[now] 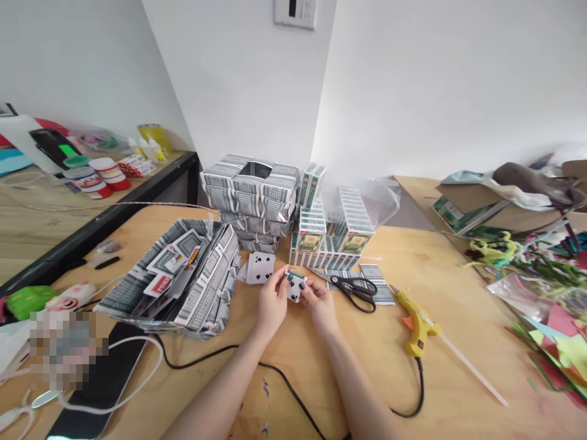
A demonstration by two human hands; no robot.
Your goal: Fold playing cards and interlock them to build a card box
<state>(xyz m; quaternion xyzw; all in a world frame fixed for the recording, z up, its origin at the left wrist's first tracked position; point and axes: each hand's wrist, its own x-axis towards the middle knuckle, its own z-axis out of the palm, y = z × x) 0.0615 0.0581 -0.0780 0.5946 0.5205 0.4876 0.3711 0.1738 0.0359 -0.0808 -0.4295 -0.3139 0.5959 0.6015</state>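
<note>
Between both hands, above the middle of the wooden table, is a playing card (294, 293) showing black spades. My left hand (273, 297) pinches its left side, and my right hand (320, 300) grips the right edge. Whether the card is single or folded I cannot tell. Just behind the left hand lie more loose playing cards (260, 267), face up. Black-handled scissors (353, 289) rest to the right of my right hand, on top of patterned cards (383, 293). Farther right sits a yellow glue gun (416, 324) with a clear glue stick at its back.
A basket made of folded cards (206, 293) holds loose cards at left. Behind stand a card-covered box (252, 189) and stacked green card packs (353, 220). A black cable (293, 382) crosses the table near my forearms. Coloured paper (557, 342) lies at the right.
</note>
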